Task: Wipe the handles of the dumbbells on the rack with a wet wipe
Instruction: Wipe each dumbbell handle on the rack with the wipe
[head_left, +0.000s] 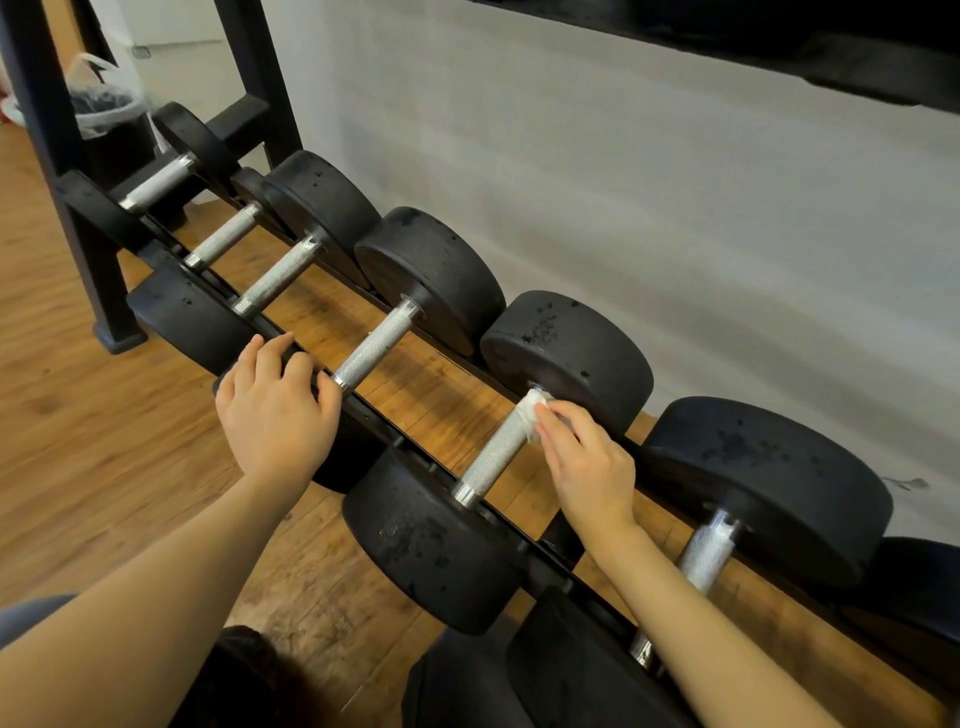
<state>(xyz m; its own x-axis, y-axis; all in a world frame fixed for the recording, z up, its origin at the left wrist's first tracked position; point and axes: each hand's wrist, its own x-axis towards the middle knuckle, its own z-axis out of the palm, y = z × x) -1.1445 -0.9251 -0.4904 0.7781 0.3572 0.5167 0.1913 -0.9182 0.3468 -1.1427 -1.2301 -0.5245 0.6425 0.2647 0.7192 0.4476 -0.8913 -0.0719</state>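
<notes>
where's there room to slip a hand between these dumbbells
Open wood shows between the handle beside the left hand and the handle under the wet wipe. Further left the handles crowd together; the right hand fills the next gap.

Wooden plank floor (104, 467); grey wall (649, 182) behind; black bin with clear plastic liner (106, 111) at far left

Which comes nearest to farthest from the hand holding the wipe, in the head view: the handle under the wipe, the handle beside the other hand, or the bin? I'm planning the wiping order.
From the right hand:
1. Handle under the wipe, touching the wipe.
2. Handle beside the left hand, one dumbbell leftward.
3. Bin, far left, beyond the rack's end.
</notes>
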